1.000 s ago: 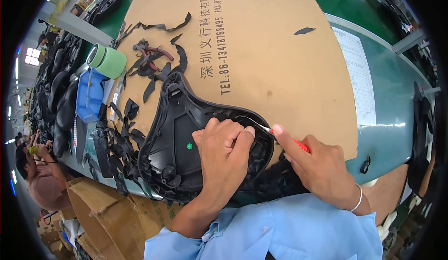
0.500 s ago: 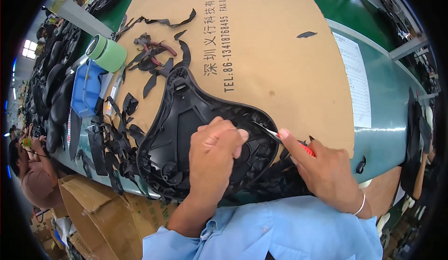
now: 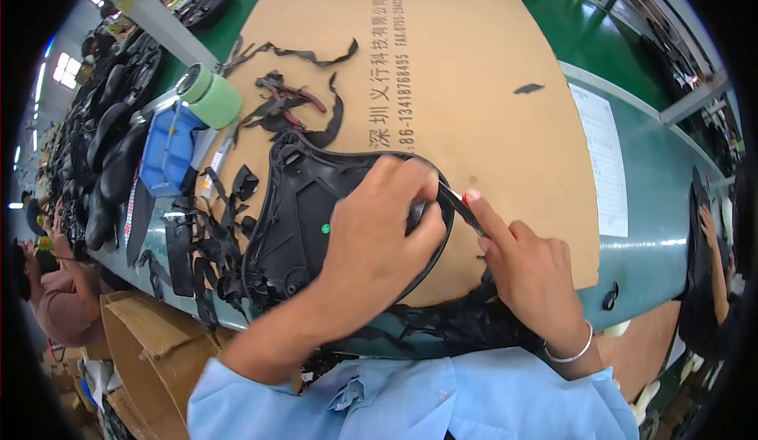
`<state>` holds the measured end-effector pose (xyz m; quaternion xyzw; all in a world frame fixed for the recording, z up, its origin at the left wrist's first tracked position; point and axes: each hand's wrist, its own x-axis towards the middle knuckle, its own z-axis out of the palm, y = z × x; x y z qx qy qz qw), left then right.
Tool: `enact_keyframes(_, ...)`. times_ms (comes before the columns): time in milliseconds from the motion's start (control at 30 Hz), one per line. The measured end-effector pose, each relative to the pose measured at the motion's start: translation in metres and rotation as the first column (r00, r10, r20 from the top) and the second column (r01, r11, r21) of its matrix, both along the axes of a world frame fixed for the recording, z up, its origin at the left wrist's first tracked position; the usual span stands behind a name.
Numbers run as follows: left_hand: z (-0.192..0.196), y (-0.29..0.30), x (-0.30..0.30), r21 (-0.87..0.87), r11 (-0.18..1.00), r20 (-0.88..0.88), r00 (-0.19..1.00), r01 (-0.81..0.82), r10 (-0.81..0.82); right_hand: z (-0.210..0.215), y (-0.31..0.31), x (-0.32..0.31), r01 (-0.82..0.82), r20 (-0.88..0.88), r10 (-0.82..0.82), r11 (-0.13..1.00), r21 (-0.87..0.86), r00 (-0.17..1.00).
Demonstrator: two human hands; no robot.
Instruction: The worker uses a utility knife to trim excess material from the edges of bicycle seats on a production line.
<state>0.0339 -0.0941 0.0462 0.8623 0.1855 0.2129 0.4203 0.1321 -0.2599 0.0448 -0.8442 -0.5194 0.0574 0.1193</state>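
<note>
A black seat (image 3: 296, 211) lies hollow side up on a cardboard sheet (image 3: 505, 140) spread over the bench (image 3: 655, 223). The person's left grip (image 3: 387, 219) curls over the seat's right side; what it pinches is hidden. Just right of the seat, the right grip (image 3: 529, 270) holds a red tool (image 3: 466, 198), mostly covered by the fingers. Black scraps (image 3: 229, 284) lie along the seat's left, pliers (image 3: 312, 97) above its narrow end, a green jar (image 3: 217, 102) to its upper left.
</note>
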Motion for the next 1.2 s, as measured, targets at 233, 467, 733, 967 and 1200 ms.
enact_keyframes(233, -0.008, 0.061, 0.029, 0.504, 0.745, -0.434, 0.874, 0.438, -0.219, -0.007, 0.021, 0.012, -0.072, -0.058, 0.077, 0.994, 0.083, 0.995)
enact_keyframes(467, -0.004, 0.084, 0.041, -0.626, 0.78, -0.256, 0.943, 0.007, -0.214, -0.005, 0.021, -0.025, -0.069, 0.051, 0.073, 0.994, -0.089, 0.996)
enact_keyframes(733, 0.008, 0.096, 0.045, -0.754, 0.655, -0.163, 0.979, -0.042, -0.124, 0.009, 0.036, -0.005, -0.009, 0.079, 0.016, 0.996, -0.086, 0.997)
enact_keyframes(967, 0.005, 0.118, 0.03, -0.907, 0.403, 0.261, 0.916, 0.124, 0.305, -0.001, 0.035, -0.021, 0.093, 0.012, -0.093, 0.979, -0.179, 0.996)
enact_keyframes(1200, 0.016, 0.134, 0.006, -0.808, 0.386, 0.587, 0.547, 0.446, 0.598, 0.001, 0.023, -0.032, 0.171, -0.132, -0.188, 0.977, -0.126, 0.973)
